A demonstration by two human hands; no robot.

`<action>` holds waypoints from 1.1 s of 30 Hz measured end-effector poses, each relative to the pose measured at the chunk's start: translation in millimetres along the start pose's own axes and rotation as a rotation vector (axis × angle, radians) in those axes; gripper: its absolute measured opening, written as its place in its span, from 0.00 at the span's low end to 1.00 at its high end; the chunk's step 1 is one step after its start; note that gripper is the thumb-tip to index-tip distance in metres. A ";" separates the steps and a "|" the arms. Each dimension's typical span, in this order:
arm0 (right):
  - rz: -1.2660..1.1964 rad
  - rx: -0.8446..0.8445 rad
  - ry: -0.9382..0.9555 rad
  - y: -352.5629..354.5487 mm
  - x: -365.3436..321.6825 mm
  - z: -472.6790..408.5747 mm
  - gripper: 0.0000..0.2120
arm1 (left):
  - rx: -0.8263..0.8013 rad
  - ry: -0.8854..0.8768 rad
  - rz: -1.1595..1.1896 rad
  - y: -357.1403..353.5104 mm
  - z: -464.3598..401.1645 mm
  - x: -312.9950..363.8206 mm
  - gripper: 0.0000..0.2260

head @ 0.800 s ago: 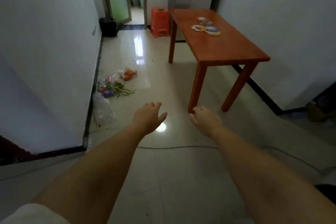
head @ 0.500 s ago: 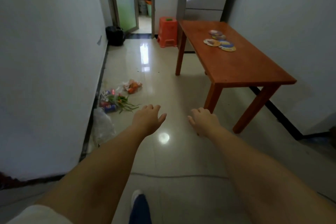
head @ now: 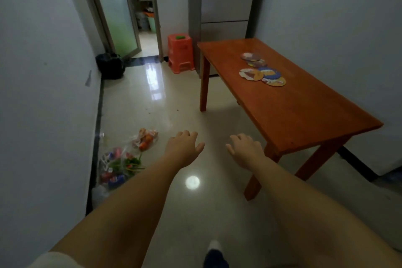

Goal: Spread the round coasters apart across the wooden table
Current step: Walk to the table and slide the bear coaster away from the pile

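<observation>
Several round printed coasters (head: 262, 70) lie bunched and partly overlapping on the far half of the wooden table (head: 304, 111), which stands at the right against the wall. Both my arms reach out over the floor, short of the table. My left hand (head: 183, 148) is empty with fingers apart. My right hand (head: 245, 150) is also empty and spread, just left of the table's near corner and leg. Neither hand touches a coaster.
Plastic bags of vegetables and packets (head: 121, 159) lie on the tiled floor by the left wall. An orange plastic stool (head: 180, 52) stands beside the table's far end, a black bag (head: 111, 65) near the open doorway. A fridge (head: 226, 2) stands behind the table.
The view has moved forward toward the table, which now looks larger and nearer. My hands keep the same outstretched, empty pose. A foot shows at the bottom edge.
</observation>
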State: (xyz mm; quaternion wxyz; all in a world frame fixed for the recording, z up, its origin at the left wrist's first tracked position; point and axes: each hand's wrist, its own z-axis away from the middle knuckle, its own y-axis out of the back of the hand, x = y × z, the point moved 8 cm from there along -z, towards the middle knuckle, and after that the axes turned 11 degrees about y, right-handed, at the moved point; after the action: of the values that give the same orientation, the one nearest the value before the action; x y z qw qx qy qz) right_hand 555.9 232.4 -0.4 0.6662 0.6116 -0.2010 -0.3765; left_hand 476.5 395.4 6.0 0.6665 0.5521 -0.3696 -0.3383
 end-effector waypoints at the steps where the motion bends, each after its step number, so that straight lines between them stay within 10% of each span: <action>1: 0.004 0.005 -0.005 3.3 5.8 -20.7 0.22 | 0.007 -0.004 0.000 1.5 -24.0 0.7 0.27; 33: -0.044 0.088 -0.370 158.9 198.8 -631.3 0.22 | -0.072 -0.358 0.025 97.9 -750.5 107.1 0.28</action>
State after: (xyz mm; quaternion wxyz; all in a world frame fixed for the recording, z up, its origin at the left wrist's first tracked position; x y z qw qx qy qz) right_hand 1182.6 497.7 6.9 0.5821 0.5646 -0.3229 -0.4881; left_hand 1184.0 683.9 27.3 0.6135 0.4542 -0.4768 -0.4359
